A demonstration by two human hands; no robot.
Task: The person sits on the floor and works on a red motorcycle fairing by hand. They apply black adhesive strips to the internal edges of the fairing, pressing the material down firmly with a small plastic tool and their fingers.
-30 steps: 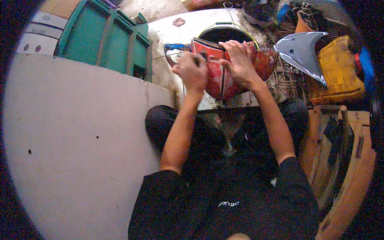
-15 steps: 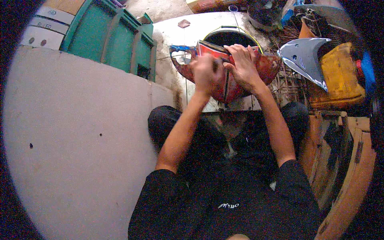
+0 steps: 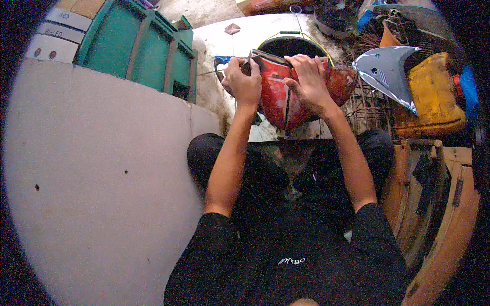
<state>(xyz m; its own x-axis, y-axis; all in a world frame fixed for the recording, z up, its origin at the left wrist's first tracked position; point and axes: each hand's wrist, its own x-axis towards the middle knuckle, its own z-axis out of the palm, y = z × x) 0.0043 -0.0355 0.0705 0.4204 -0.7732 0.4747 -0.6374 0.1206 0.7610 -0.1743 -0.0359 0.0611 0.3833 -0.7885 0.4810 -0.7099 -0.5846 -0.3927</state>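
Observation:
A worn red vehicle body panel (image 3: 275,97), curved and narrowing toward me, lies in front of a black bucket (image 3: 291,46) with a yellow handle. Its paint has pale and dark patches, and a dark line runs down the middle. My left hand (image 3: 242,81) is closed at the panel's upper left edge, thumb and fingers pinched beside a thin dark flap. Whether that flap belongs to the panel I cannot tell. Resting on the panel's upper right part, my right hand (image 3: 310,81) has its fingers stretched flat and its thumb apart.
At right lie a grey panel (image 3: 383,71), a yellow plastic container (image 3: 434,97) and a metal grid (image 3: 370,107). A wooden frame (image 3: 454,204) stands near my right arm. On my left are a pale board (image 3: 102,168) and a green slatted piece (image 3: 153,51).
My left hand has moved left from the panel's middle to its upper left edge, uncovering more red surface. The right hand stays in place on the panel.

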